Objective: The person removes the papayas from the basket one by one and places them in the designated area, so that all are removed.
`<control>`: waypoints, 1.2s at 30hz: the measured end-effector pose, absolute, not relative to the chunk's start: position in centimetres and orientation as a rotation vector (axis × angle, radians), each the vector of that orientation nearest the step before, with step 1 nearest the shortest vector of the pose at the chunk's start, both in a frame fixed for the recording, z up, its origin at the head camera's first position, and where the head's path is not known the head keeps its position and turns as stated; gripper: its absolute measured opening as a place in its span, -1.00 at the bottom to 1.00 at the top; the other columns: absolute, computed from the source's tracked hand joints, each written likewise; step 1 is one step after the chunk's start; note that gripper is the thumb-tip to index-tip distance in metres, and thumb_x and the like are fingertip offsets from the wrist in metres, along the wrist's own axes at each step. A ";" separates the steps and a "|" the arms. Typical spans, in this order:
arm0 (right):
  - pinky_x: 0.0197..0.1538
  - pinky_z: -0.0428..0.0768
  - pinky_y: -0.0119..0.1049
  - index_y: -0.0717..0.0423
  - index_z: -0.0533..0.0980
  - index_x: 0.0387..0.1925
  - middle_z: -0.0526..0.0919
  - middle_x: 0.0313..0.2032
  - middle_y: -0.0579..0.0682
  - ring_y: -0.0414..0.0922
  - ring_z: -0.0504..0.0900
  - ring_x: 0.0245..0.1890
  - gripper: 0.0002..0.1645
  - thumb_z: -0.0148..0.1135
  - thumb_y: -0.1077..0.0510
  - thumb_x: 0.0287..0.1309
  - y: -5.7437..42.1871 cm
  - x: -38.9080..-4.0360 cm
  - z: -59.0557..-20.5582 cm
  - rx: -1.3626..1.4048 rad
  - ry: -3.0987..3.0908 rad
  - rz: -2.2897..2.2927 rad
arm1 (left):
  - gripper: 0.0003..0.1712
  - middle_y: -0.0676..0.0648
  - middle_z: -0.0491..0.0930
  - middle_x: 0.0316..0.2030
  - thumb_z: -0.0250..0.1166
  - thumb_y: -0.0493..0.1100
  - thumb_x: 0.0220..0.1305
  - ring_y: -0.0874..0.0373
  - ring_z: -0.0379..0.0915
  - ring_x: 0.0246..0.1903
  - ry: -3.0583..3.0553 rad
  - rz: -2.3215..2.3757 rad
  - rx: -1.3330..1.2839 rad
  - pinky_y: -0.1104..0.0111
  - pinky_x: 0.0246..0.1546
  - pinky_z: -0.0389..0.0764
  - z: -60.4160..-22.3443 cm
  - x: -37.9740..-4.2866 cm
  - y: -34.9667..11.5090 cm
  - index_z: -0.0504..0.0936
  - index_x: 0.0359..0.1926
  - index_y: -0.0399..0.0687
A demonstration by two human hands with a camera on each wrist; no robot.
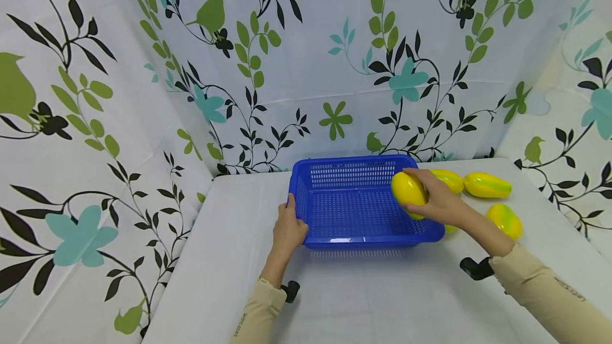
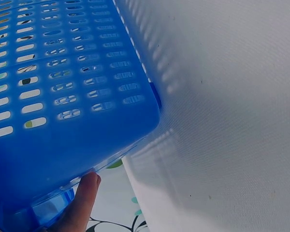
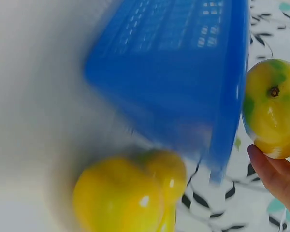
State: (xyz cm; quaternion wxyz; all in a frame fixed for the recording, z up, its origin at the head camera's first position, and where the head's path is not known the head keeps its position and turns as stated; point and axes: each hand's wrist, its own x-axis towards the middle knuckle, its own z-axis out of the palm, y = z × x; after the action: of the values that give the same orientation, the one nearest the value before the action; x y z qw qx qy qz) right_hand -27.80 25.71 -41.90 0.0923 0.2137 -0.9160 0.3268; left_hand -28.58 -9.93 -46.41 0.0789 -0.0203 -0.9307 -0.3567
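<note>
A blue plastic basket [image 1: 354, 211] with slotted walls stands on the white table, and no fruit shows inside it. My left hand [image 1: 290, 231] grips its left rim; in the left wrist view a fingertip [image 2: 89, 186] presses the rim from outside. Over the basket's right side, my right hand [image 1: 442, 200] holds a yellow mango-like fruit [image 1: 408, 191]. In the right wrist view that fruit [image 3: 273, 108] shows green patches and a brown stem end, with fingers curled round it beside the blue rim [image 3: 234, 92].
Right of the basket lie several more yellow fruits with green streaks, among them a long one [image 1: 487, 185], a rounder one [image 1: 504, 221] and one partly behind my hand [image 1: 448, 179]. A patterned leaf-and-bird curtain [image 1: 306, 68] hangs behind the white table [image 1: 239, 227].
</note>
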 end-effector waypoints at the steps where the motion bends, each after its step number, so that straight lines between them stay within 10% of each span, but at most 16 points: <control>1: 0.04 0.54 0.21 0.30 0.20 0.39 0.35 0.26 0.33 0.21 0.44 0.09 -0.07 0.43 0.12 0.07 26.3 -27.5 -41.8 0.622 -2.716 0.965 | -0.10 -0.52 0.30 0.22 0.12 -0.44 0.06 -0.14 0.48 -0.34 -2.789 -1.070 -0.059 0.08 -0.40 0.55 -46.4 -28.6 -9.9 0.08 0.48 -0.37; 36: -0.08 0.43 0.20 0.40 0.25 0.31 0.35 0.15 0.38 0.24 0.40 -0.01 -0.06 0.51 0.17 -0.04 36.1 -21.4 -46.2 0.370 -2.739 0.830 | -0.09 -0.54 0.34 0.17 0.11 -0.45 0.01 -0.09 0.44 -0.45 -2.773 -1.040 -0.096 0.19 -0.56 0.46 -46.9 -28.8 -10.2 0.10 0.47 -0.40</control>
State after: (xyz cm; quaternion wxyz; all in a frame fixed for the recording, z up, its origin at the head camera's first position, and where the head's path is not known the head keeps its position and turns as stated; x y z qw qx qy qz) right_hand -21.38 36.10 -46.19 0.1275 0.1271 -0.9414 0.2852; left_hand -28.81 -10.16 -46.87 0.0891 -0.0322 -0.9321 -0.3496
